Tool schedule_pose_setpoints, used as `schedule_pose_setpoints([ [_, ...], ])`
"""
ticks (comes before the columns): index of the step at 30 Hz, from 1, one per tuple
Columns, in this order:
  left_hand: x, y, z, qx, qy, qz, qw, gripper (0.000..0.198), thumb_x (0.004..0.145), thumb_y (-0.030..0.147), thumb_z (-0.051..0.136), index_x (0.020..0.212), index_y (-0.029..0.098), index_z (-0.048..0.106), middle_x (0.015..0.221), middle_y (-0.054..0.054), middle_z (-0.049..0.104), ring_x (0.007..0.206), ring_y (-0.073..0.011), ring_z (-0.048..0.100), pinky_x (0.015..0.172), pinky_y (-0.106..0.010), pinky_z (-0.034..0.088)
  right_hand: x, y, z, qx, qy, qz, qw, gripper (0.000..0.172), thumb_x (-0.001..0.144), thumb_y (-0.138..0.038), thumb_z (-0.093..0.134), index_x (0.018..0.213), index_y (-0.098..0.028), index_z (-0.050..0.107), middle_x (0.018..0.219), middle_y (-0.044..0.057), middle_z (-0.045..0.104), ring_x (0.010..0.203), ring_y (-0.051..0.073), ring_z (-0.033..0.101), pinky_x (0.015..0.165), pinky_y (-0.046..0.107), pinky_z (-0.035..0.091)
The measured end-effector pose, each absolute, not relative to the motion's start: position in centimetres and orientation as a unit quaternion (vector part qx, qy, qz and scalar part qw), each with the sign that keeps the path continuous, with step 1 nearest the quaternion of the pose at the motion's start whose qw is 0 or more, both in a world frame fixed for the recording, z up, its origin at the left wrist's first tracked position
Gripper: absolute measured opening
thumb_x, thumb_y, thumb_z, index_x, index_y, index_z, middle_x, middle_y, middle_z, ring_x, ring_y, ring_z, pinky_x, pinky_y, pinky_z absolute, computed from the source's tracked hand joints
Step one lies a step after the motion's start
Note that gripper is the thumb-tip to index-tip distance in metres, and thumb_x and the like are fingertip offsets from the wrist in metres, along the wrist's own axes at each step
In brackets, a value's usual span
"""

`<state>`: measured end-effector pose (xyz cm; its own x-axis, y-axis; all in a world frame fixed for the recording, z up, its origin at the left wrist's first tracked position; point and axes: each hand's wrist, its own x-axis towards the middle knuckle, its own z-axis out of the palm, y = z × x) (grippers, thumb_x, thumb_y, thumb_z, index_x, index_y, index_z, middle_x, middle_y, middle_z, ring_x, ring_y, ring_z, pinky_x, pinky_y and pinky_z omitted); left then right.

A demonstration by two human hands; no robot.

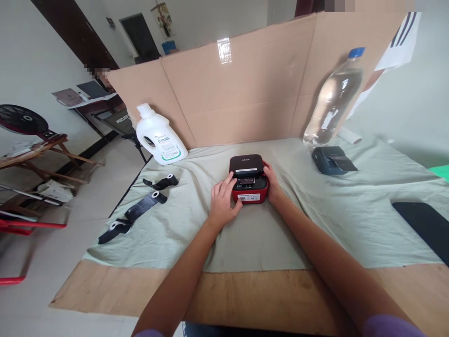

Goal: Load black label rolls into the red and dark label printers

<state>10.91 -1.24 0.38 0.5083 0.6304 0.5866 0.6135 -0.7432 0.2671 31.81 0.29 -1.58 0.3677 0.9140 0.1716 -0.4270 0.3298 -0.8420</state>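
Two hands (223, 202) on one red printer (248, 180), three black rolls (145, 204) alongside.

A white plastic jug (159, 135), a clear blue-capped bottle (333, 100) and three black rolls (145, 206) are placed before a brown cardboard screen (245, 93).

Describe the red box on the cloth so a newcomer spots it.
Find the cardboard wall behind the pale green cloth. Mid-cloth, before that wall, a small boxy device sits between the left hand and right hand. Unlike the all-dark device by the clear bottle, it has a red body and an open dark lid.
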Motion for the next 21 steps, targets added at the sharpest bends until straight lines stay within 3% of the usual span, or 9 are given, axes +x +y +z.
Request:
schedule_pose_setpoints([
  [5,11.3,-1.6,0.5,0.853,0.386,0.350,0.032,0.062,0.079,0.029,0.060,0.138,0.019,0.047,0.147,-0.014,0.052,0.116,-0.0303,0.056,0.096,-0.042,0.041,32.4,0.6,-1.0,-0.405,-0.351,0.438,0.722,0.046,0.068,-0.027,0.061,0.114,-0.030,0.062,0.129,0.000,0.065,0.131,0.028,0.053,0.114,0.050,0.040],
  [10,11.5,-1.7,0.3,0.853,0.383,0.353,0.039,0.060,0.079,0.028,0.059,0.137,0.020,0.048,0.148,-0.013,0.052,0.116,-0.0298,0.056,0.096,-0.043,0.041,32.2,0.3,-1.2,-0.398,-0.354,0.426,0.731,0.050,0.068,-0.028,0.059,0.117,-0.031,0.061,0.131,0.000,0.065,0.132,0.027,0.052,0.116,0.049,0.037],
  [15,9.1,-0.6,0.7,0.838,0.356,0.412,0.041,0.050,0.091,0.033,0.050,0.138,0.018,0.046,0.142,-0.015,0.055,0.129,-0.0273,0.050,0.106,-0.043,0.038,32.2,0.1,-1.9,-0.365,-0.357,0.450,0.732,0.049,0.072,-0.032,0.063,0.121,-0.032,0.062,0.136,-0.001,0.063,0.134,0.026,0.050,0.118,0.048,0.035],
  [18,5.1,2.0,2.0,0.775,0.455,0.438,-0.019,0.044,0.096,0.035,0.041,0.135,0.016,0.049,0.140,-0.017,0.055,0.132,-0.0280,0.048,0.110,-0.045,0.036,32.5,0.0,-2.3,-0.366,-0.354,0.458,0.729,0.049,0.074,-0.034,0.065,0.122,-0.033,0.061,0.138,-0.001,0.061,0.136,0.025,0.049,0.119,0.048,0.035],
  [21,-0.1,6.3,3.9,0.703,0.626,0.329,-0.070,0.053,0.089,0.040,0.054,0.136,0.017,0.051,0.138,-0.018,0.057,0.131,-0.0365,0.047,0.108,-0.054,0.034,32.7,0.2,-2.7,-0.367,-0.364,0.455,0.726,0.049,0.075,-0.035,0.065,0.123,-0.033,0.061,0.140,-0.001,0.059,0.137,0.025,0.049,0.118,0.047,0.035],
])
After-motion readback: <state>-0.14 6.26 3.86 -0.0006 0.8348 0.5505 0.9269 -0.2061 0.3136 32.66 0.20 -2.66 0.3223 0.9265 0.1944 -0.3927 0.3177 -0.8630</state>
